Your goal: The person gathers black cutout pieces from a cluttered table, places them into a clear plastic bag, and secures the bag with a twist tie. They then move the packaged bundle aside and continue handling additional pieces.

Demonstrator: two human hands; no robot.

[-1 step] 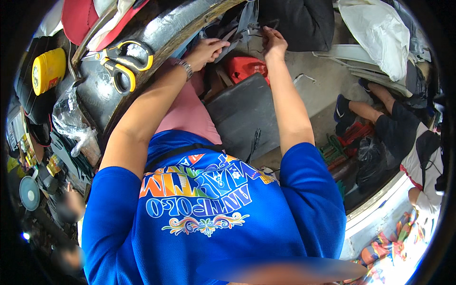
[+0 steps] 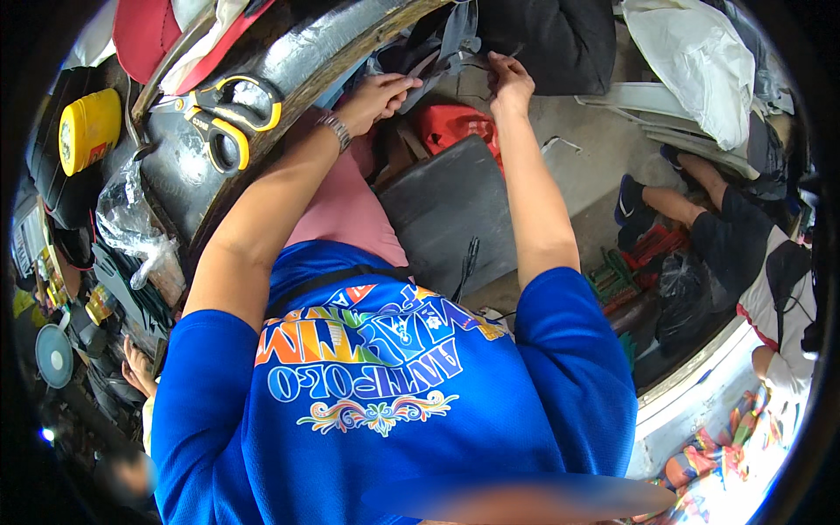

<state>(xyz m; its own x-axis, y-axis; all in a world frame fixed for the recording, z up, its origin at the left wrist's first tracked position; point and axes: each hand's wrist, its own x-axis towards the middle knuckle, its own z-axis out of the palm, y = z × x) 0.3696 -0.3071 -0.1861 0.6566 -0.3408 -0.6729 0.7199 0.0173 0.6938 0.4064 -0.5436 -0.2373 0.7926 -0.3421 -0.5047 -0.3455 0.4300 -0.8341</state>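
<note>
At the table's edge, my left hand [image 2: 378,98], with a metal watch at its wrist, is closed at the near end of a bundle of grey strips [image 2: 453,42]. What its fingertips pinch is hard to make out against the strips. My right hand [image 2: 511,84] is raised to the right of them, thumb and fingers pressed together. A thin dark piece shows by its fingertips, too small to name. Behind the right hand hangs a large black cloth [image 2: 547,44]. Below and between my hands lies a red bag [image 2: 451,128].
Large yellow-and-black scissors [image 2: 223,118] lie on the black-topped table [image 2: 175,166] at left, near a yellow container [image 2: 89,131] and a clear plastic bag [image 2: 131,210]. A dark board [image 2: 446,214] is beside my legs. Another person [image 2: 735,236] sits at right; another's hand [image 2: 137,369] shows at left.
My right hand has shifted slightly right and down, away from the grey strips. My left hand has barely moved. At the far left another person's hand has come up.
</note>
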